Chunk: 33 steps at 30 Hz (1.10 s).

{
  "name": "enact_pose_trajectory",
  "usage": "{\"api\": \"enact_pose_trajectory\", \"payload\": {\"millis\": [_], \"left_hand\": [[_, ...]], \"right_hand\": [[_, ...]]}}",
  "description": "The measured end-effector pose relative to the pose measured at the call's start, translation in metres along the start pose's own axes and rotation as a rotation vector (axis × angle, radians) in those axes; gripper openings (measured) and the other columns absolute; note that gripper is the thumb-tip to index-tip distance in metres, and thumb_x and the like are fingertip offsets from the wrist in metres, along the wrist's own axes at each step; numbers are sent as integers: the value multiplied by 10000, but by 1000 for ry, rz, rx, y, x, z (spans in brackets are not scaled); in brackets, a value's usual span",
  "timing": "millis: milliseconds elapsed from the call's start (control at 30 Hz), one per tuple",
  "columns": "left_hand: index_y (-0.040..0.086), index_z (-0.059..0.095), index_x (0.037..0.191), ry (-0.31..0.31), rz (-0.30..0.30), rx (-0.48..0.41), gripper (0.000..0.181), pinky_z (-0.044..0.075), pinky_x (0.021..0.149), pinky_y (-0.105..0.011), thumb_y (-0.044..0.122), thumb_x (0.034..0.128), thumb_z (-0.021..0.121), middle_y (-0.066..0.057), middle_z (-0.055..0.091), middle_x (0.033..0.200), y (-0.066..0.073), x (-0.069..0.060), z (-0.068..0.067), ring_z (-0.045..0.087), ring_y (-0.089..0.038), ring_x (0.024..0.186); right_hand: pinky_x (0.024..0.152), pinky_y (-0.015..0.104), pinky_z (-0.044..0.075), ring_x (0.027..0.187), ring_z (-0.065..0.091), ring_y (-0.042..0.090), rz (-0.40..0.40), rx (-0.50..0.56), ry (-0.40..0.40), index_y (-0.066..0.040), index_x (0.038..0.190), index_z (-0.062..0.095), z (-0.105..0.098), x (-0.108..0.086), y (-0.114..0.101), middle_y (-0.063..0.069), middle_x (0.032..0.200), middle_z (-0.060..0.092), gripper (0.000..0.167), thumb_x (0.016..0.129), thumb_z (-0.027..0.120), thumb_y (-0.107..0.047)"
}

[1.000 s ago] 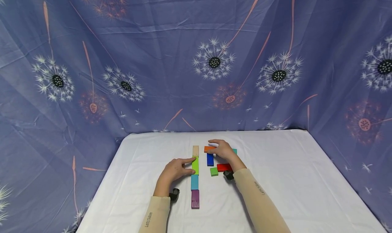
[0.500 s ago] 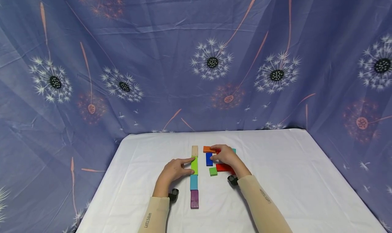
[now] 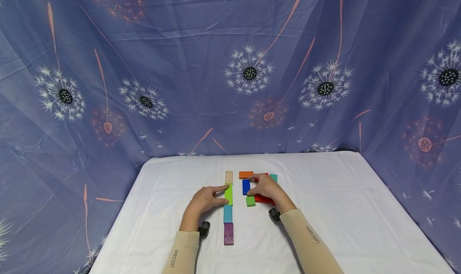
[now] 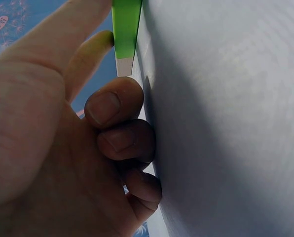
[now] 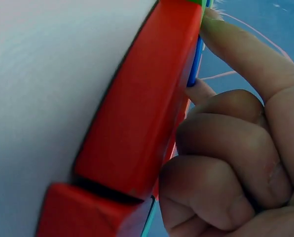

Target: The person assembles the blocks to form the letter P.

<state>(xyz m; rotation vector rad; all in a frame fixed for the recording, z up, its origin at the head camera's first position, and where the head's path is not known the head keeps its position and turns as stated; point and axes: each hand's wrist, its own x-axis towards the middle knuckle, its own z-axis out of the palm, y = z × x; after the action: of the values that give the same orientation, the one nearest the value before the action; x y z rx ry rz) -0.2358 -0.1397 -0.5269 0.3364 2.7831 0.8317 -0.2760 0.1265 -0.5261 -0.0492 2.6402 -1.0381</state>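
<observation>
Behind and to both sides of the white-covered surface (image 3: pixel 324 198), a creased blue-purple curtain (image 3: pixel 201 86). Above the surface, printed on that curtain, white dandelion heads (image 3: pixel 250 73) with dark centres and fainter pink heads (image 3: pixel 269 116).

backdrop (image 3: pixel 194 98): creased blue fabric, white dandelion print | table (image 3: pixel 165 210): white-covered

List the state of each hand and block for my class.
Left hand, touching lime block
Right hand, pinching blue block
Tan block, lying, row's far end
Lime block, lying, mid-row
Sky-blue block, lying, mid-row
Purple block, lying, row's near end
Blue block, pinched
Orange block, lying crosswise
Green block, lying near blue block
Red blocks, partly hidden in head view
Teal block, partly hidden
</observation>
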Motion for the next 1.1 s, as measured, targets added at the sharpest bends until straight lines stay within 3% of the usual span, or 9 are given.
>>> {"api": "enact_pose_trajectory", "payload": {"millis": [233, 367, 567, 700, 933, 1100], "left_hand": [[375, 647, 1471, 7, -2, 16, 655, 390, 682, -319, 486, 861, 859, 17, 588, 761, 0, 2, -1, 480, -147, 723], [379, 646, 1471, 8, -7, 19, 660, 401, 699, -327, 487, 858, 863, 20, 599, 776, -1, 3, -1, 493, -150, 744], [375, 641, 1476, -2, -11, 12, 662, 398, 683, -320, 490, 862, 859, 16, 601, 767, -1, 2, 1, 489, -151, 725], [380, 641, 1475, 0, -6, 12, 661, 379, 650, -309, 497, 861, 857, 18, 590, 748, -2, 2, 2, 471, -147, 693], [380, 646, 1470, 2, 5, -3, 652, 385, 634, -312, 495, 863, 855, 23, 594, 717, -2, 1, 1, 458, -142, 664], [386, 645, 1470, 5, 8, 11, 651, 416, 688, -324, 506, 864, 850, 35, 598, 717, -2, 1, 2, 473, -137, 695]], "right_hand": [[1101, 553, 497, 1266, 614, 307, -30, -86, 19, -122, 1389, 713, 0, 1, -5, 116, 1425, 675, 636, 827, 925, -331], [1114, 544, 495, 1288, 623, 296, -33, -121, 17, -127, 1423, 687, 1, 0, -7, 94, 1437, 681, 671, 827, 929, -320], [1043, 515, 534, 1164, 642, 274, -43, -99, 21, -124, 1426, 687, 1, -2, -8, 122, 1403, 691, 668, 833, 922, -321], [1030, 495, 544, 1125, 643, 250, -91, -74, 30, -127, 1422, 692, -5, 1, -13, 128, 1392, 702, 658, 832, 921, -310], [813, 385, 503, 834, 551, 209, -132, -29, 61, -136, 1430, 684, -16, 16, -29, 117, 1091, 728, 662, 830, 913, -296], [837, 393, 542, 954, 665, 243, -132, 0, 91, -156, 1459, 663, -14, 33, -38, 137, 1098, 765, 670, 850, 889, -321]]}}
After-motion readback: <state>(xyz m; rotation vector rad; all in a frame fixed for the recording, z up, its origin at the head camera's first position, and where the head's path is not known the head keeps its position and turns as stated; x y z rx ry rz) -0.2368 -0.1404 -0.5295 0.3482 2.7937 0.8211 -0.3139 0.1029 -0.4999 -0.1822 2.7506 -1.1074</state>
